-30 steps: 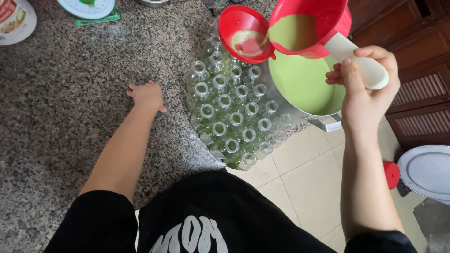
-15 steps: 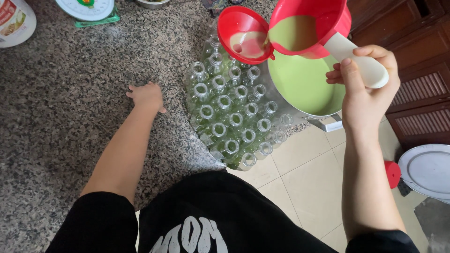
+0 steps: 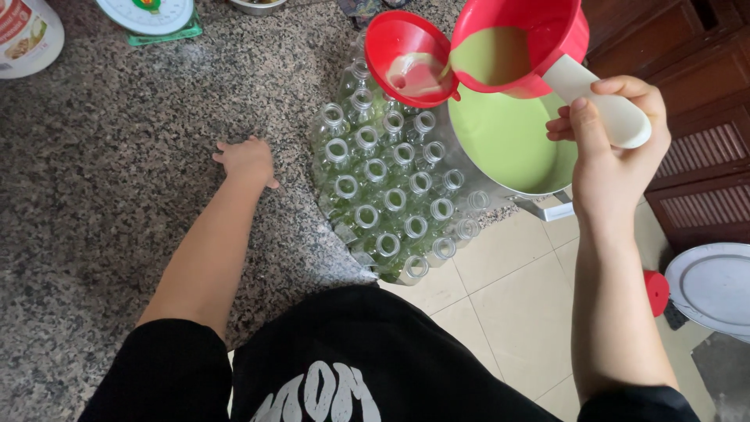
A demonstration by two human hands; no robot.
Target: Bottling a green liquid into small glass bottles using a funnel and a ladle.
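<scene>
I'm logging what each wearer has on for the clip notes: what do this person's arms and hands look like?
Both arms are bare from the short black sleeves of a black T-shirt with a pale print on the chest. The left hand and right hand wear no gloves; no rings, watch or wristbands show.

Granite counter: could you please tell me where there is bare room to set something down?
The counter is bare left of the left hand, below the scale. Right of that hand the clear bottles are packed tight, with the funnel and pot beyond.
</scene>
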